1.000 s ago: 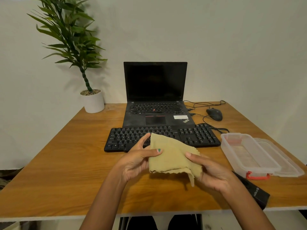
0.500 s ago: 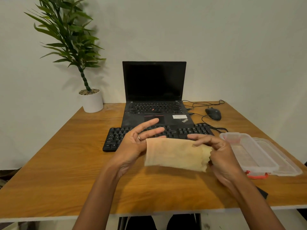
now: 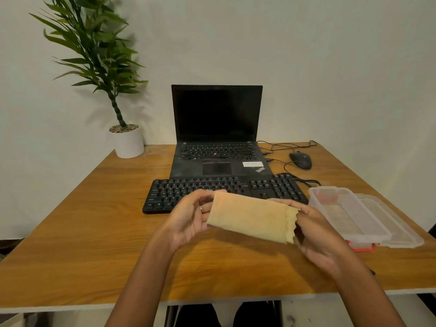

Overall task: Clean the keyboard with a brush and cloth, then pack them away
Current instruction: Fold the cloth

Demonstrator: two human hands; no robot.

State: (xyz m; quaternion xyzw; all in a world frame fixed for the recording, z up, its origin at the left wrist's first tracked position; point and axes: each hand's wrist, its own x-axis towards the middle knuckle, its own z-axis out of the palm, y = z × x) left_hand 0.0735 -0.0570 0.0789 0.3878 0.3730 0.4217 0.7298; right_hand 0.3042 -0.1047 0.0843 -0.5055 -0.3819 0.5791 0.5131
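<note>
Tan cloth (image 3: 251, 217): folded now into a flat band, held in the air over the table (image 3: 82, 232), just in front of the keyboard (image 3: 224, 190).
Left hand (image 3: 186, 220): palm up under the cloth's left end, fingers curled over its top edge, holding it.
Right hand (image 3: 316, 234): pinches the scalloped right end between thumb and fingers.
Just changed: a second ago the cloth hung loose and crumpled between my hands; half a second ago I had it pulled flat; now it sits lower and tilts down to the right, toward the box (image 3: 344, 213).
My hands: both have dropped nearer to me, and the left fingers, spread straight before, have closed onto the edge.
Meaning: I judge the wiping is over and I am folding the cloth to pack it.
Box: open, to the right of the keyboard, its lid (image 3: 398, 227) lying under or beside it, I cannot tell which.
Brush: a dark thing showed by my right arm earlier; now my arm hides all but a sliver.
</note>
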